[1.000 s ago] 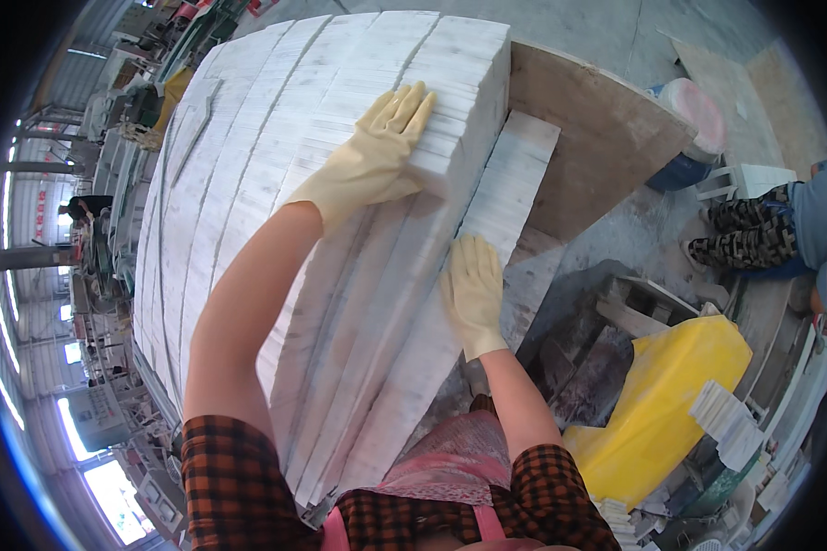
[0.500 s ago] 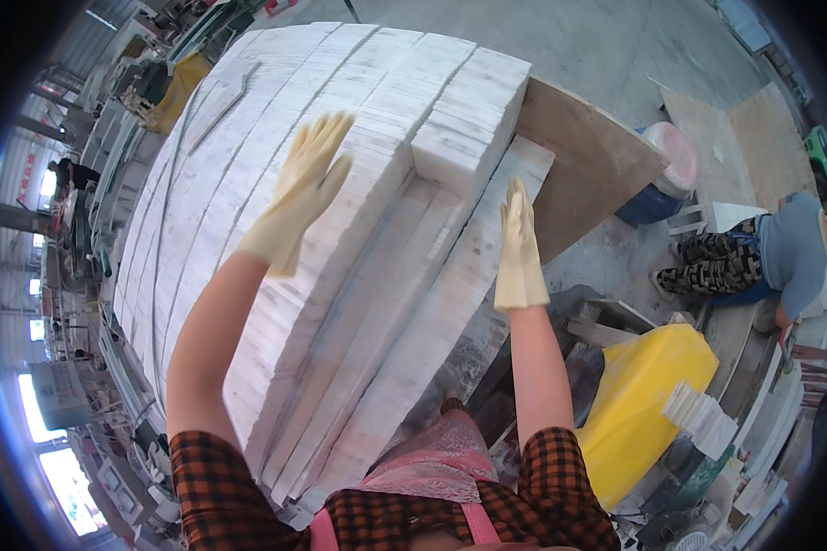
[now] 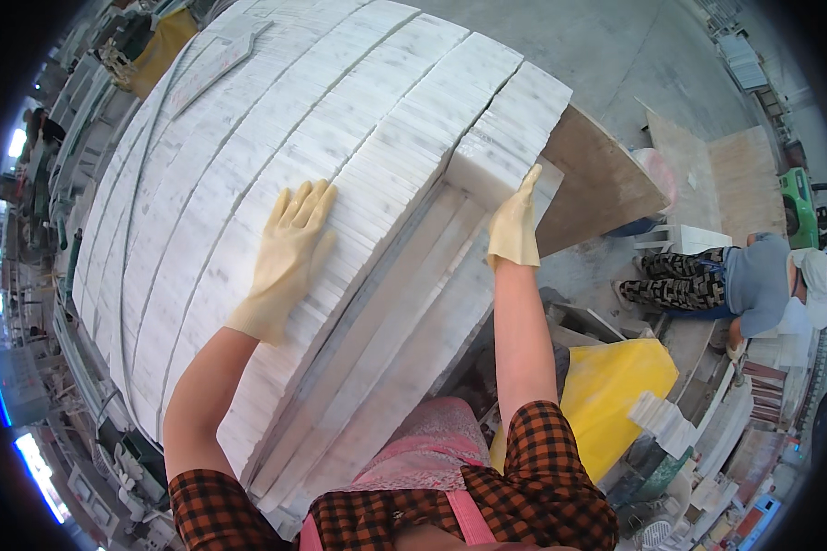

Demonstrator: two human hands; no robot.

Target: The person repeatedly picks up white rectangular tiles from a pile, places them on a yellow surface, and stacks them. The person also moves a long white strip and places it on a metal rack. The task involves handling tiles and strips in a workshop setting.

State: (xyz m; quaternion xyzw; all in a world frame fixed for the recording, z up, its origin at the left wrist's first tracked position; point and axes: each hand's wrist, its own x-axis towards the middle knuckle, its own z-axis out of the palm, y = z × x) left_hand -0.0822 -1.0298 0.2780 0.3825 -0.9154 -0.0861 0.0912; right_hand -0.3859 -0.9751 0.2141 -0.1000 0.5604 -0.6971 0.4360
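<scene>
Both my hands wear cream rubber gloves. My left hand (image 3: 289, 248) lies with fingers stretched out on top of a big stack of white, grey-veined stone strips (image 3: 358, 151). At the stack's near right corner, my right hand (image 3: 515, 220) is held edge-on with fingers straight, beside the end of the strips. Whether it touches the stone I cannot tell. Between my hands the stack steps down to a lower ledge of long strips (image 3: 404, 285). Neither hand holds anything.
A brown board (image 3: 597, 179) juts out beyond the stack's right end. Yellow sheeting (image 3: 616, 390) covers something at my right, with small white stone pieces (image 3: 662, 422) beside it. Farther right, a person in a grey shirt (image 3: 767, 285) bends over. A thin strip (image 3: 220, 69) lies atop the stack.
My left hand has come down onto the stack's top. The right hand has moved farther along toward the stack's corner. The whole view has shifted somewhat.
</scene>
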